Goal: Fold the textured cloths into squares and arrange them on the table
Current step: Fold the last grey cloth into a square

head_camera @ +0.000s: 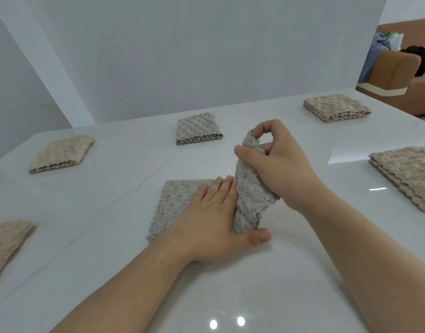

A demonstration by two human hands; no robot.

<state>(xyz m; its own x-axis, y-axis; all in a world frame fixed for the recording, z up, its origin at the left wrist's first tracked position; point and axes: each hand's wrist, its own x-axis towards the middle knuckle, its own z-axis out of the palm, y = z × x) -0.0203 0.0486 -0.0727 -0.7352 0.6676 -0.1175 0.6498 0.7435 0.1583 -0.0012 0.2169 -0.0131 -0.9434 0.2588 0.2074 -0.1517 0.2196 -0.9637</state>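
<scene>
A grey textured cloth (180,203) lies in the middle of the white table (230,284). My left hand (214,224) presses flat on it with straight fingers, thumb out at the cloth's near edge. My right hand (276,164) grips the cloth's right part and holds it lifted upright above my left fingers, thumb and fingers curled round the fabric. Folded squares lie around: a grey one (198,129) at the back centre, a beige one (62,153) at the back left and a beige one (335,107) at the back right.
A beige cloth (408,174) lies at the right edge and another beige cloth (5,241) at the left edge. A white wall (182,56) stands behind the table. A brown sofa (399,75) with clothes on it is at the far right.
</scene>
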